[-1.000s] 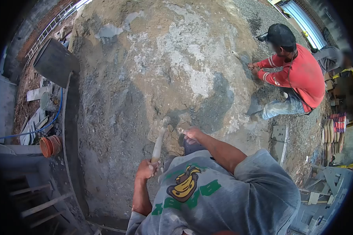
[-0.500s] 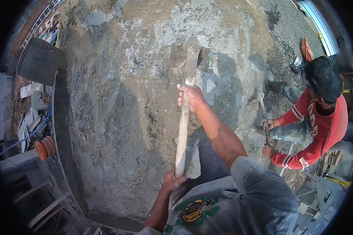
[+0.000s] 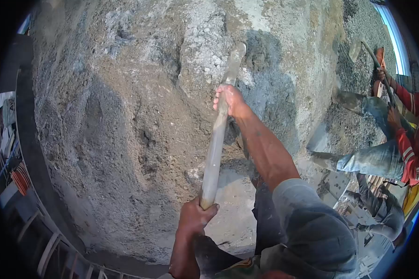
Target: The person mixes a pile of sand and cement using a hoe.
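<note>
A long pale wooden handle [image 3: 214, 151] slants up and slightly right across the middle of the view. My left hand [image 3: 195, 215] is closed round its lower end. Higher up, my right hand [image 3: 229, 100] grips the same handle not far below its top end. The handle's top reaches over a heap of loose grey-brown sand and gravel [image 3: 125, 139]. A tool blade at that end cannot be made out. A dark hollow shows in the heap just right of the handle.
At the right, a co-worker in a red sleeve [image 3: 408, 158] and jeans holds a shovel [image 3: 379, 63]. Another person [image 3: 381, 211] bends at the lower right. A raised edge [image 3: 35, 144] runs down the left, beside an orange coil [image 3: 21, 178] and wooden slats.
The view has shifted right and nearer the heap. Since the first frame, my hands have moved apart along the handle, which is farther forward. The blade seen earlier is no longer visible. The co-worker's shovel has risen.
</note>
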A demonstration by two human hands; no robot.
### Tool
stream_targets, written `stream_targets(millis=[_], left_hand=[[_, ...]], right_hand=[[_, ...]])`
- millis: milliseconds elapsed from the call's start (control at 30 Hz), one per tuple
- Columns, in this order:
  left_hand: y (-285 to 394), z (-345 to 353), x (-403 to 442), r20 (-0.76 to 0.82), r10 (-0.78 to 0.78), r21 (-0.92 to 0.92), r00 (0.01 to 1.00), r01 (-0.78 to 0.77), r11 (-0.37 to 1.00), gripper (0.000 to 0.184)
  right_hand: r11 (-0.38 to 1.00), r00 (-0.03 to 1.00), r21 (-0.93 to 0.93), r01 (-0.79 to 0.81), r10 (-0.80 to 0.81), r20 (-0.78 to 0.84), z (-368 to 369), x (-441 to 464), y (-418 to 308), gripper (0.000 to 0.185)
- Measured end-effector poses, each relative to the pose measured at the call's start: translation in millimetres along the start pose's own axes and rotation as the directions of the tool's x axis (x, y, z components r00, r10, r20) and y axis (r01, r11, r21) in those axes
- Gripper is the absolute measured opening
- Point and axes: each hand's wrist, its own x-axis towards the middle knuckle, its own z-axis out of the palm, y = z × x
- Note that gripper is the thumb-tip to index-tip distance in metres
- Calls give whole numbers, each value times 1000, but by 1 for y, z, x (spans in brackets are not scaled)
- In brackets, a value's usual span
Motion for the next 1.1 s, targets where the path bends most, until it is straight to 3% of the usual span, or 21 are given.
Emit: stream_targets(millis=[33,100,233,267,333,433,467,500,533,567,600,633,667,700,767,800,833,867,933,1000,1100], left_hand=[[-27,-5,-30,7,-125,-1,992,125,992,46],[-120,-13,-69,-57,-267,24,962,268,963,44],[-253,-7,-216,-307,-499,294,811,579,760,39],[-257,-4,-218,-283,-512,92,811,555,827,39],[-251,16,-238,-182,-550,-312,815,482,819,38],[-214,48,-239,-26,-522,-805,853,291,517,39],[-114,32,-144,-58,-228,-5,972,228,974,34],[-19,37,-66,-4,108,3,994,-108,994,37],[4,55,10,194,21,57,981,-33,998,44],[99,61,70,380,61,-117,923,-17,993,35],[160,74,133,352,364,-143,862,-335,931,35],[218,83,184,352,439,-192,827,-395,898,39],[269,95,217,258,576,-388,776,-463,797,45],[301,105,249,279,608,-482,744,-439,758,47],[316,118,250,368,523,-538,769,-282,794,46],[312,122,247,422,469,-548,776,-194,814,46],[272,137,247,366,378,-410,850,-217,886,46],[228,146,241,275,324,-263,905,-253,931,46],[174,134,209,232,378,-86,896,-368,926,47],[155,111,143,237,298,117,925,-332,936,53],[58,71,77,196,212,114,957,-237,965,50]], right_hand=[[998,995,-61,-19,13,-95,20,-40,38,10],[992,987,4,-127,127,-97,37,-73,143,9],[912,914,61,-405,405,19,64,-225,294,8],[810,807,-1,-587,585,-77,68,-265,299,9],[796,796,21,-604,605,-35,57,-304,270,12],[907,908,50,-418,415,49,45,-266,134,17],[977,980,100,-188,180,90,42,-233,50,18],[998,998,-67,3,2,65,37,-198,-37,20],[953,956,-106,285,-274,106,22,-161,-117,18],[874,878,-92,478,-477,28,18,-141,-204,19],[757,790,-258,601,-611,50,1,-115,-277,16],[714,761,-315,626,-646,48,-15,-87,-342,18],[637,704,-402,657,-709,27,-42,-42,-399,18],[546,611,-419,726,-792,27,-60,-9,-441,16],[614,693,-516,598,-719,-53,-116,65,-469,11],[727,781,-499,472,-607,-147,-142,88,-432,11],[826,850,-462,324,-468,-241,-168,104,-373,10],[883,853,-378,277,-408,-326,-179,103,-311,11],[921,876,-230,313,-374,-305,-185,75,-269,11],[965,903,-139,221,-257,-345,-177,26,-197,12],[975,920,-111,193,-219,-325,-125,-32,-108,11]])
